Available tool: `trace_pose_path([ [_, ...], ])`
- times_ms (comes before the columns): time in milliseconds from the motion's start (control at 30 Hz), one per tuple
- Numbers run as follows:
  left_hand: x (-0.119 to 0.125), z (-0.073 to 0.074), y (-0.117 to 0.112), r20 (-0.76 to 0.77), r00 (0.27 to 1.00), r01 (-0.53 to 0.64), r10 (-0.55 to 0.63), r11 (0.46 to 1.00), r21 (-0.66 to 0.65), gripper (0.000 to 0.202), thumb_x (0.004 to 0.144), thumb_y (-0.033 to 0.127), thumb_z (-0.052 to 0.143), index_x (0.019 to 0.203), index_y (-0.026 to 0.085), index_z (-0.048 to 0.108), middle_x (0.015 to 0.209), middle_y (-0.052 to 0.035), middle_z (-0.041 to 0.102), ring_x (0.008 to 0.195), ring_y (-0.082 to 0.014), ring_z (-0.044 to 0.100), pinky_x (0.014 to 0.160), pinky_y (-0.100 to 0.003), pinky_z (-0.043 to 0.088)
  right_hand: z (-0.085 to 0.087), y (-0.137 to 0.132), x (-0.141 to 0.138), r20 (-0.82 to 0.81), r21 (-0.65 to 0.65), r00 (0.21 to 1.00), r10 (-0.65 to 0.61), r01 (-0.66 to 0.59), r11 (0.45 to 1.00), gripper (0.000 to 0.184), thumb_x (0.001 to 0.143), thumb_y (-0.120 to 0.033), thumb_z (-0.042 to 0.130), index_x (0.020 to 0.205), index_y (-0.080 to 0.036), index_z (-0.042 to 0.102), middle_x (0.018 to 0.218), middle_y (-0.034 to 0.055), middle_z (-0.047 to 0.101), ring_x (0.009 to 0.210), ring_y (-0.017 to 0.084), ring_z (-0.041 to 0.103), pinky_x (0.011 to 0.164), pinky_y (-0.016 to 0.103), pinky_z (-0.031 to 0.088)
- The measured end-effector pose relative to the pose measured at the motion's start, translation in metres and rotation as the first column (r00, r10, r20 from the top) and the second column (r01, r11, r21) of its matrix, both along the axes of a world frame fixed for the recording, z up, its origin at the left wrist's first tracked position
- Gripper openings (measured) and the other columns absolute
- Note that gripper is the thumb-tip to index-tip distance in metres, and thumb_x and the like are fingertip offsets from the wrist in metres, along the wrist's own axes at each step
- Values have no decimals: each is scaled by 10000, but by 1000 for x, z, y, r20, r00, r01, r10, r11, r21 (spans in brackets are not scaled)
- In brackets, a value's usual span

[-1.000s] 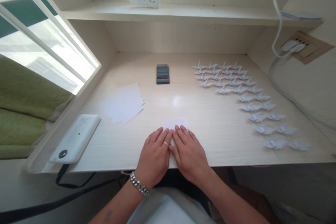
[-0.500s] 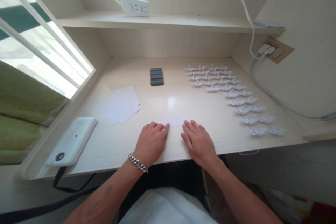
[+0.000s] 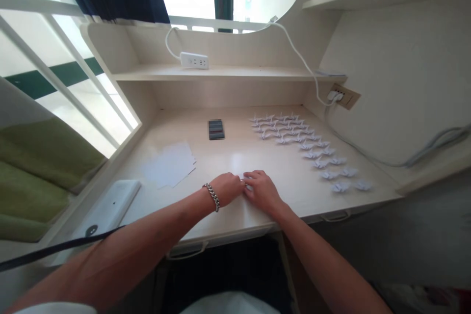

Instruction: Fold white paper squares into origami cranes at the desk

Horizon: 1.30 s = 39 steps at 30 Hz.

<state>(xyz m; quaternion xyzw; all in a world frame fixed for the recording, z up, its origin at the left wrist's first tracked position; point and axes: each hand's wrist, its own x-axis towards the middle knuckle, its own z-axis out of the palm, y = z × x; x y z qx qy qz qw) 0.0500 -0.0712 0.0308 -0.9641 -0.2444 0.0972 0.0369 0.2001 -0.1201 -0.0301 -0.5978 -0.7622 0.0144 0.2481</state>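
Here, a small piece of white paper lies on the pale wooden desk, near its front edge at 6 o'clock from the desk's middle. Only a thin sliver of it shows between the fingers; its shape is otherwise hidden.

Both hands are together on it, fingertips meeting. The left hand comes in from 8 o'clock with the forearm stretched long and low, knuckles up, fingers curled under, and a silver chain bracelet on the wrist. The right hand comes in from 5 o'clock, palm down, fingers bent towards the left hand. I cannot tell whether the fingers pinch the paper or only press it flat.

From the hands, a loose stack of white sheets lies at 10 o'clock. A small dark block sits at 12 o'clock, well apart. Rows of folded paper cranes run from 1 to 3 o'clock. A flat white device rests at 9 o'clock by the desk's left edge. A power strip sits on the shelf above.
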Motion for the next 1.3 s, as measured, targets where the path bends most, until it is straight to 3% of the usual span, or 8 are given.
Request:
trace_pose_path([
  [200,-23,-16,7,317,935,-176,159,984,27,285,824,57,435,928,148,684,865,-112,684,821,-229,641,694,-334,498,0,14,-6,55,27,998,35,-37,999,194,903,-248,543,933,-245,735,1023,30,724,988,198,595,873,321,440],
  [367,-35,-11,22,554,779,-174,294,950,-259,256,893,265,470,856,192,712,831,-59,703,765,-173,637,729,-277,464,12,20,-5,-38,-12,999,-24,23,1000,221,921,-203,499,934,-230,717,903,25,741,853,169,652,759,260,447],
  [567,-42,-3,39,491,736,-187,466,837,-514,273,843,359,515,781,194,723,710,-17,706,672,-162,606,656,-254,413,31,29,6,-352,-188,936,26,-97,977,154,837,-300,634,827,-190,742,771,23,738,702,139,638,646,222,423],
  [867,-43,5,52,559,694,-182,454,861,-474,263,824,335,484,769,178,688,713,-38,673,681,-182,582,647,-270,393,52,63,-17,-323,-123,935,144,-192,974,179,797,-217,546,784,-182,722,729,23,703,653,130,571,594,232,366],
  [1000,-59,9,66,596,628,-215,500,848,-484,274,816,359,496,738,177,684,686,-27,657,666,-177,567,632,-269,382,55,75,1,-442,-184,882,164,-268,946,139,726,-153,541,706,-167,678,667,6,665,616,118,564,567,218,375],
  [1100,-72,8,72,609,583,-256,538,833,-490,281,814,374,503,729,175,682,696,-26,661,662,-175,562,635,-271,385,51,78,23,-542,-294,837,81,-278,914,118,721,-152,532,676,-152,642,600,8,638,565,124,572,555,225,404],
  [1200,-72,4,71,614,560,-270,557,823,-499,290,817,380,502,732,173,687,687,-26,662,650,-173,560,624,-270,385,48,81,28,-559,-229,828,43,-204,952,152,784,-224,539,712,-143,646,665,34,662,622,134,585,602,241,426],
  [1300,-60,0,66,610,576,-238,544,826,-511,282,818,350,496,734,170,696,684,-29,668,646,-169,565,624,-266,388,45,85,10,-508,-160,840,189,-308,938,180,807,-298,588,873,-163,689,827,43,698,730,140,597,656,242,427],
])
